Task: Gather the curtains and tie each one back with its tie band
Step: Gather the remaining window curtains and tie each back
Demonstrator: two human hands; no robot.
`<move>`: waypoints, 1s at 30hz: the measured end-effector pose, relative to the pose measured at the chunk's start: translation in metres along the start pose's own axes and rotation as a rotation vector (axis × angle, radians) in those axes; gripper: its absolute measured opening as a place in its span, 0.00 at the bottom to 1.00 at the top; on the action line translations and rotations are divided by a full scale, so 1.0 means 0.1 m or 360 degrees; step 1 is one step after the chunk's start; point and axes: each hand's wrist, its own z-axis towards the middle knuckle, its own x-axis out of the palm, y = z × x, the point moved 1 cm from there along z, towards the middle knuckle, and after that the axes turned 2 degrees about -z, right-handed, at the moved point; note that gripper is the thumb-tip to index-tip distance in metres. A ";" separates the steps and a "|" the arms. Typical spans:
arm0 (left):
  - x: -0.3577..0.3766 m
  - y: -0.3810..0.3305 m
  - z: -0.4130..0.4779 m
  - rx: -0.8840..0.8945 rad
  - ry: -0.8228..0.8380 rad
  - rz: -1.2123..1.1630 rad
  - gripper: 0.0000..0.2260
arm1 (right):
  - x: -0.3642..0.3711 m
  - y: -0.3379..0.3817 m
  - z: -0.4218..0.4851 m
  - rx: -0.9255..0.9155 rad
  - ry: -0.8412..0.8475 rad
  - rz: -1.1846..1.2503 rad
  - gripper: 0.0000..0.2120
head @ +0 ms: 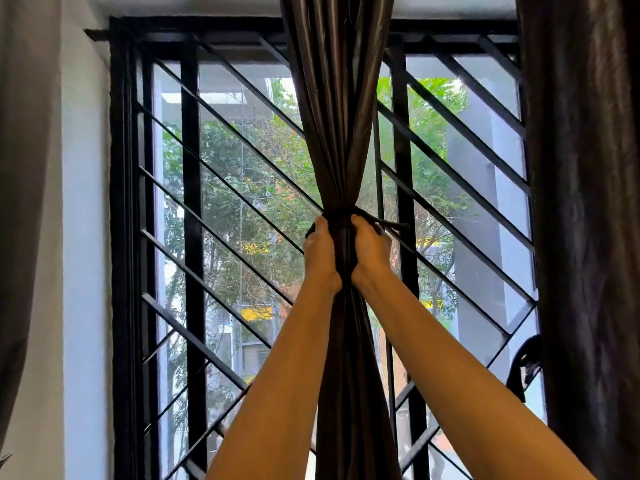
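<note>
- Your left hand [320, 252] and right hand [370, 251] are both curled tight round the gathered curtain [341, 116], one on each side, thumbs reaching up to the tie band [337, 216].
- One tie band circles that curtain at mid-frame; its loose end pokes out toward 3 o'clock, past your right hand.
- Three curtains show: the gathered curtain running 12 to 6 o'clock, a dark curtain [585, 202] at 3 o'clock, a paler curtain [20, 202] at 9 o'clock.
- One window grille [194, 202] with slanted bars stands behind.
</note>
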 end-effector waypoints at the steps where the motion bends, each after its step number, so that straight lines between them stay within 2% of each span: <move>1: 0.00 0.00 0.01 -0.0034 0.0002 -0.0020 0.16 | -0.02 0.01 0.00 0.0027 0.0052 0.0020 0.07; 3: -0.02 -0.02 0.05 -0.0114 0.0068 -0.0052 0.15 | -0.07 0.06 0.01 0.0040 0.0180 -0.0017 0.05; 7: -0.05 -0.13 0.15 -0.0291 0.0273 0.0059 0.13 | -0.24 0.17 0.18 -0.0109 0.0379 -0.0382 0.06; 11: -0.11 -0.19 0.19 -0.0420 0.0331 0.0238 0.14 | -0.30 0.36 0.32 -0.0140 0.0805 -0.0857 0.11; 15: -0.11 -0.24 0.18 -0.0486 0.0348 0.0336 0.20 | -0.27 0.51 0.41 -0.0129 0.1156 -0.1160 0.15; 17: -0.11 -0.23 0.21 -0.0501 0.0370 0.0351 0.22 | -0.26 0.54 0.46 -0.0121 0.1209 -0.1246 0.14; 20: -0.11 -0.21 0.22 -0.0551 0.0374 0.0356 0.20 | -0.26 0.58 0.48 -0.0100 0.1256 -0.1306 0.12; 24: -0.07 -0.20 0.20 -0.0611 0.0449 0.0303 0.18 | -0.26 0.57 0.51 -0.0037 0.1260 -0.1285 0.16; 27: -0.05 -0.19 0.19 -0.0611 0.0492 0.0355 0.20 | -0.27 0.56 0.49 0.0001 0.1266 -0.1235 0.17; 30: -0.06 -0.15 0.21 -0.0599 0.0458 0.0333 0.23 | -0.28 0.58 0.46 -0.0086 0.1247 -0.1346 0.14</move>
